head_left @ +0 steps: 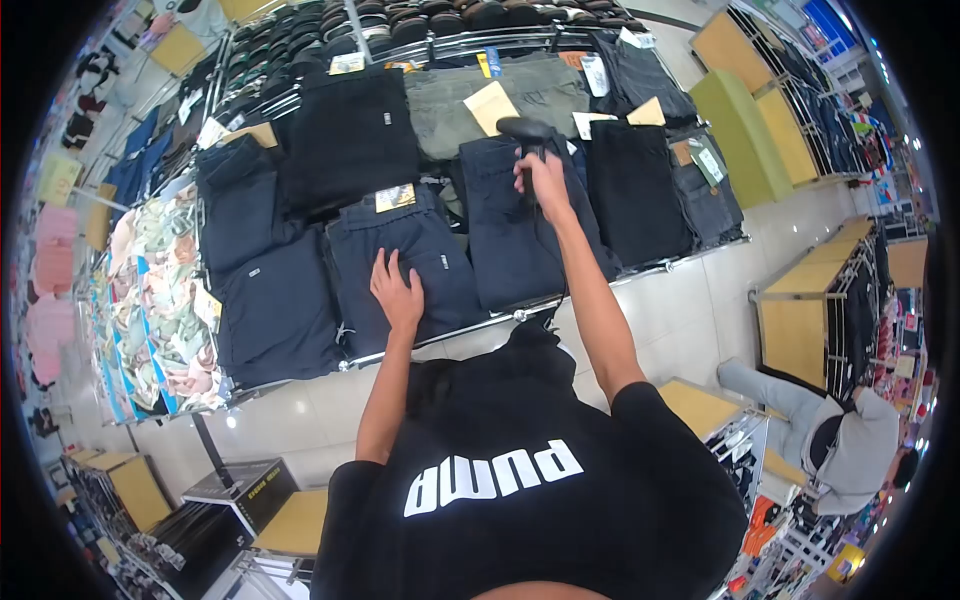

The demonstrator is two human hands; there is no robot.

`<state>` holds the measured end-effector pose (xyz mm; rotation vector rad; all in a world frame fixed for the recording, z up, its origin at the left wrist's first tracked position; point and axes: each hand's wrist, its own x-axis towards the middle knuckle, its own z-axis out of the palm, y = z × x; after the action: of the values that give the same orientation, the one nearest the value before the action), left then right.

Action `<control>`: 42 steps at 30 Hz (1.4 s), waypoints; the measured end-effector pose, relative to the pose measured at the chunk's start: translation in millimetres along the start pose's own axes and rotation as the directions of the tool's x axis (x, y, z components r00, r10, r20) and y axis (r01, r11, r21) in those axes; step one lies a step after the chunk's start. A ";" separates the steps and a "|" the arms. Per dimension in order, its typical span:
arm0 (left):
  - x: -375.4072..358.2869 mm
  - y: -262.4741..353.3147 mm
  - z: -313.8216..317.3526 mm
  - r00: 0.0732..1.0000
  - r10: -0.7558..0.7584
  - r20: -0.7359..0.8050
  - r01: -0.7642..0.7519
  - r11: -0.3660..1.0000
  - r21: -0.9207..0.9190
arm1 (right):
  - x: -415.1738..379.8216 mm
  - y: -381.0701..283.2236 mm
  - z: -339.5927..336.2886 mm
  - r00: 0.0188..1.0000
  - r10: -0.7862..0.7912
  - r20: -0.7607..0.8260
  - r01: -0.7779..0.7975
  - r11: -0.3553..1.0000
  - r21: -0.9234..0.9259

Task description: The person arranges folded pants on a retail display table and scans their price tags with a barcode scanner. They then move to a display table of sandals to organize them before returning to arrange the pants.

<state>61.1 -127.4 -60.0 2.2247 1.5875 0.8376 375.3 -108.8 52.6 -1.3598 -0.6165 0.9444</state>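
Observation:
My left hand [398,290] lies on a folded pair of dark navy trousers [440,265], fingers spread and holding nothing. A printed tag [395,197] shows at the waistband of that pair. In my right hand [545,185] is a black handheld barcode scanner [525,129], gripped by its handle, with a thin cord hanging below. The scanner is over another folded dark navy pair [515,240]. Just behind its head, a beige paper tag [490,107] lies on folded olive trousers [440,110].
More folded dark trousers [640,190] cover the metal-edged display table [640,268]. Rows of shoes [400,25] stand behind it. Patterned pastel garments [160,300] fill the left end. A person in grey [850,450] is behind at right, near wooden-topped racks [800,265].

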 end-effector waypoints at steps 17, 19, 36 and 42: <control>135.3 -44.5 32.6 0.821 -0.484 0.304 0.570 0.663 -0.485 | -42.8 42.1 96.4 0.892 0.272 0.362 -0.266 0.962 -0.066; 125.8 -38.2 28.0 0.825 -0.434 0.361 0.562 0.567 -0.603 | -41.3 38.6 95.2 0.888 0.283 0.362 -0.263 0.959 -0.103; 70.1 -34.8 25.9 0.890 -0.230 0.394 0.456 0.412 -0.789 | -41.0 42.9 97.5 0.891 0.329 0.312 -0.225 0.918 -0.327; 70.5 -34.3 23.1 0.874 -0.235 0.424 0.485 0.378 -0.789 | -38.9 44.3 95.5 0.903 0.334 0.270 -0.241 0.914 -0.327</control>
<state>64.7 -47.3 -76.1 1.0833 1.0358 0.9016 266.7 -93.1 29.0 -1.6004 -0.8373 1.3797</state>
